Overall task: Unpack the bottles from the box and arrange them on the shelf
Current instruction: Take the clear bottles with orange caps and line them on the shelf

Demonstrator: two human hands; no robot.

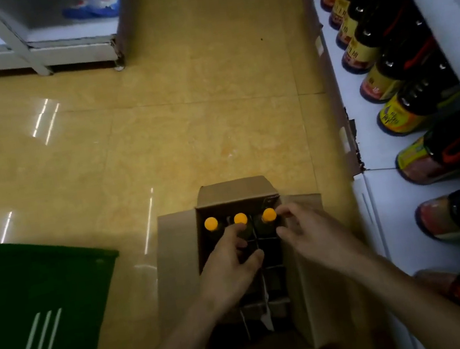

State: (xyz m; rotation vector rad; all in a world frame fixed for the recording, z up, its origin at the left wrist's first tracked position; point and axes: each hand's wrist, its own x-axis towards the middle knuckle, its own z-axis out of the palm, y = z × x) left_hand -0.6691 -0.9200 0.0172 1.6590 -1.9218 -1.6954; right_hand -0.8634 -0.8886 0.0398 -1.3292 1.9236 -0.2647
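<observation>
- Reaching into the brown cardboard box on the floor for three dark orange-capped bottles in its far row.
- Left hand fingers loosely curled, right hand fingers spread; neither grips yet.
- Next: clamp the necks, lift straight up, carry to the white shelf.

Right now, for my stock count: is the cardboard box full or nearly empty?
Nearly empty: only three orange-capped bottles stand in the box, in its far row; nearer divider cells look empty, though dark.
</observation>
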